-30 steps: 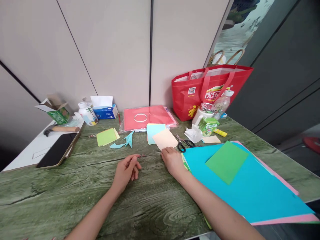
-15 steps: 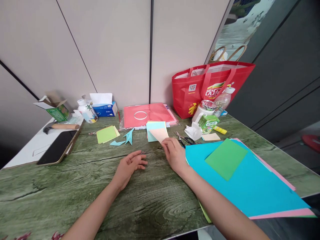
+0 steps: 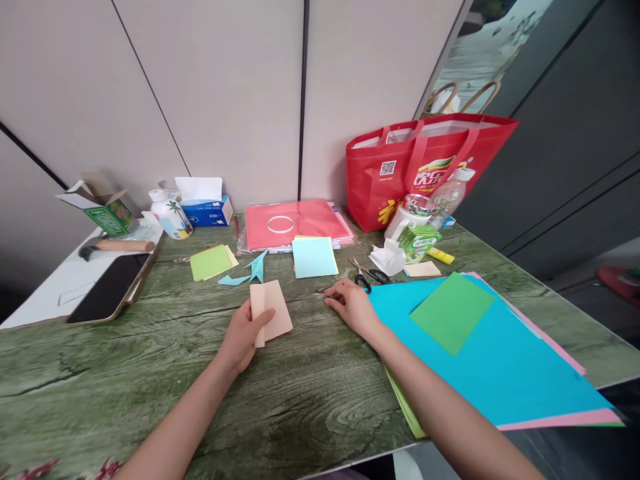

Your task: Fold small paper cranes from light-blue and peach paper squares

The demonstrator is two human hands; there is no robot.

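A single head-worn view is directed forward and down across the surface (image 3: 310, 400).
The scene is seen from the person's own side, with the left forearm (image 3: 185, 413) and right forearm (image 3: 430, 387) cut off by the bottom of the frame. The left fingers (image 3: 263, 320) and right fingers (image 3: 340, 291) are placed near the middle, closer to the lens than the pale wall (image 3: 225, 100), which is faced nearly head-on. A dark panel (image 3: 575, 133) is caught at a slant on the right; a wide span is covered, from phone (image 3: 107, 287) to red bag (image 3: 367, 190) and beyond.
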